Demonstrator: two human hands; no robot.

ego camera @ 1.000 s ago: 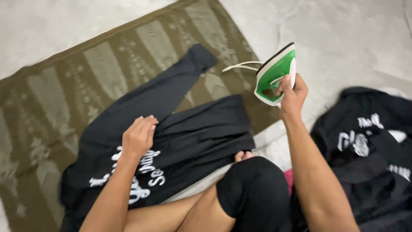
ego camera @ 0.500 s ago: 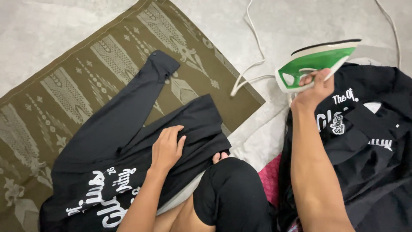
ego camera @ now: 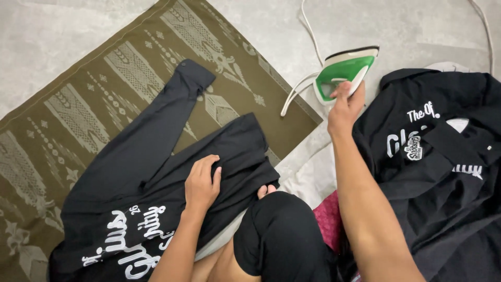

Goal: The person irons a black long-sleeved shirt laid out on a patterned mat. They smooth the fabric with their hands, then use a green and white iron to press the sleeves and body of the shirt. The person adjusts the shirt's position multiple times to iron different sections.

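Note:
A black long-sleeved shirt with white lettering [ego camera: 156, 172] lies spread on an olive patterned mat [ego camera: 104, 78]. My left hand [ego camera: 202, 183] rests flat on the shirt's body, fingers slightly spread. My right hand [ego camera: 344, 107] grips the handle of a green and white clothes iron [ego camera: 347, 70], held at the mat's right edge beside a second black garment with white print [ego camera: 443, 156]. The iron's white cord [ego camera: 300, 89] trails over the floor.
My bent knee in black fabric [ego camera: 282, 235] sits between my arms, with a pink cloth [ego camera: 329, 219] and a white cloth [ego camera: 313, 177] beside it. Grey stone floor [ego camera: 261, 31] surrounds the mat. The second garment fills the right side.
My right hand has carried the iron to the right, off the shirt, toward the second black garment. My left hand slid along the shirt and stays pressed on it.

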